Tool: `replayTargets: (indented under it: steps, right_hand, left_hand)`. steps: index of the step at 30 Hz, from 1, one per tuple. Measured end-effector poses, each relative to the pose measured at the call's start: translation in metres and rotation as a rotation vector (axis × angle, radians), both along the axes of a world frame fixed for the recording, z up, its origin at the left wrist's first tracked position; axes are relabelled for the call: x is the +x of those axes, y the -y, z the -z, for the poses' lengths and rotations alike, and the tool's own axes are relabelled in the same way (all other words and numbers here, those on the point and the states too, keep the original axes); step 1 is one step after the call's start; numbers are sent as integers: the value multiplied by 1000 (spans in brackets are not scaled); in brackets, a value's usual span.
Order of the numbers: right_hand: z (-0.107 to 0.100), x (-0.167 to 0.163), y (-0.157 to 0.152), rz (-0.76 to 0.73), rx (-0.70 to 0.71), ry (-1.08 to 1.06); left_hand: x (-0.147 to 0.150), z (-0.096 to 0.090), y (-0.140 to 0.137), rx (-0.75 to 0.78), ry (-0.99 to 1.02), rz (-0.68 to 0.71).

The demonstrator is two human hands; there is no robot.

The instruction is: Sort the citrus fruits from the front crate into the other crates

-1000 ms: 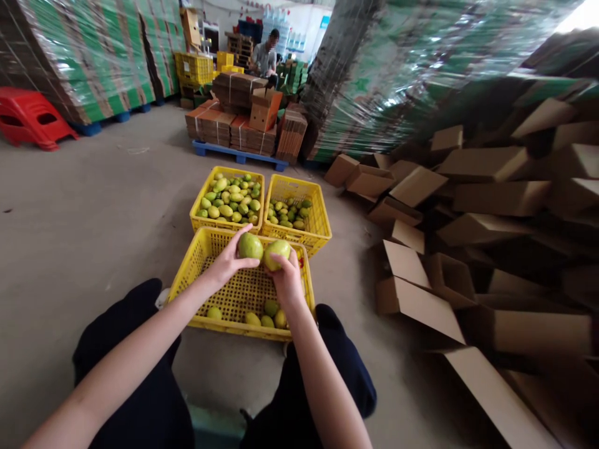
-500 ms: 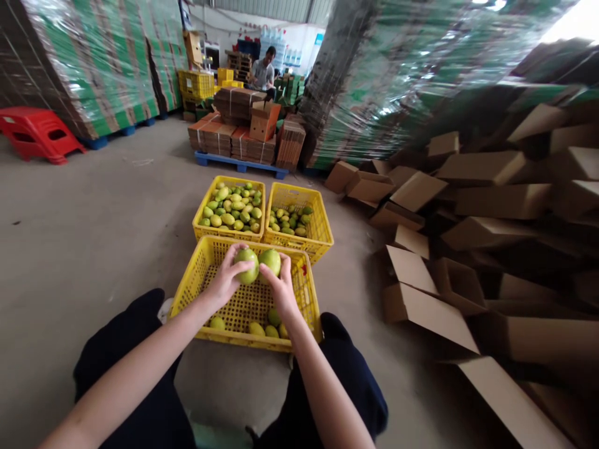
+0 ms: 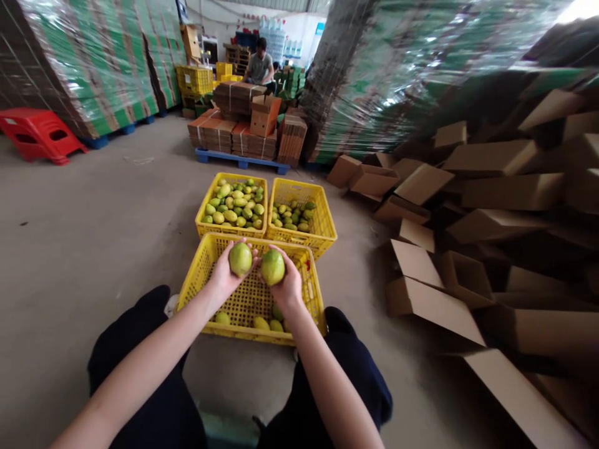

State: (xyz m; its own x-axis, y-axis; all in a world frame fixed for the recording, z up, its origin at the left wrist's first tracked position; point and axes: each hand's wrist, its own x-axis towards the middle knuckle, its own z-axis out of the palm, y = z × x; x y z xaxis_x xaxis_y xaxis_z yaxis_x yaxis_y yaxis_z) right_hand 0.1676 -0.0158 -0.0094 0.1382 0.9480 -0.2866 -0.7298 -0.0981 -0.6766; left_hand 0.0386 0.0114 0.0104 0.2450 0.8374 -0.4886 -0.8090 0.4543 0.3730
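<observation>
My left hand (image 3: 223, 275) cradles a green-yellow lemon (image 3: 240, 259), with the fingers behind and beneath it. In my right hand (image 3: 291, 288) rests a second lemon (image 3: 272, 267), greener on top and yellower below. The two fruits are side by side with a small gap between them. Both hands are over a yellow plastic crate (image 3: 191, 274) with a perforated floor, standing between my knees. Several loose lemons (image 3: 261, 323) lie along its near side, some partly hidden by my right forearm. One more lemon (image 3: 223, 318) sits near the crate's near left corner.
Just beyond stand a yellow crate full of lemons (image 3: 234, 202) and a partly filled yellow crate (image 3: 325, 218). Cardboard boxes (image 3: 430, 249) are heaped at right. Flattened cartons (image 3: 219, 134) lie on a blue pallet (image 3: 243, 162). A red stool (image 3: 44, 134) is left; a person (image 3: 261, 65) sits behind.
Both hands have turned more palm-up, and the lemons have moved slightly apart, now resting in the palms. The person in the background has shifted posture. My view has moved slightly.
</observation>
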Motion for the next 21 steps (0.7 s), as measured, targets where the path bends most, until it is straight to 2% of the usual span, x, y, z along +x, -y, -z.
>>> replayTargets:
  steps: [6, 11, 17, 21]
  right_hand:
    - [-11, 13, 0, -143, -54, -149]
    - [-11, 18, 1, -170, -117, -172]
    - [-14, 9, 2, -112, -89, -148]
    - [-13, 3, 4, -51, 30, -38]
  left_hand:
    - [3, -6, -2, 59, -27, 90]
    - [2, -2, -2, 77, 4, 168]
    - [0, -8, 3, 179, -26, 162]
    - [3, -7, 5, 257, -88, 225]
